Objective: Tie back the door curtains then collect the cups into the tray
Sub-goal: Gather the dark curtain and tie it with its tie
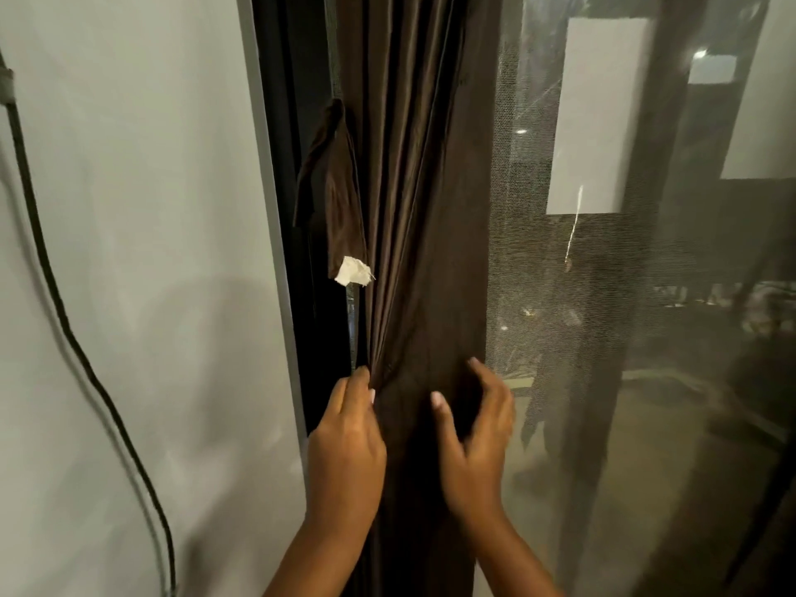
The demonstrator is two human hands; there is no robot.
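Head view: the dark brown door curtain [413,209] hangs gathered into a narrow bundle, its long axis running nearly straight from 12 o'clock down to 6 o'clock, the pleats converging toward the hands. It sits at the centre of the view, between the dark door frame [297,209] at 9 o'clock of it and the glass door with mesh screen [603,295] at 3 o'clock of it.

The left hand [349,441] is at the bundle's left edge, fingers curled together and pinching the pleats at their tips. The right hand [478,433] is at the right edge, thumb and fingers spread apart and curved around the fabric; whether they actually clamp it is hard to tell.

A brown tie-back strap [334,187] dangles at 10 o'clock of the hands, ending in a white tag [353,271]. On the grey wall [150,252] a black cable [56,295] runs down at 8 o'clock.

The curtain's top and bottom are cut off. The scene through the glass is blurred by reflections.
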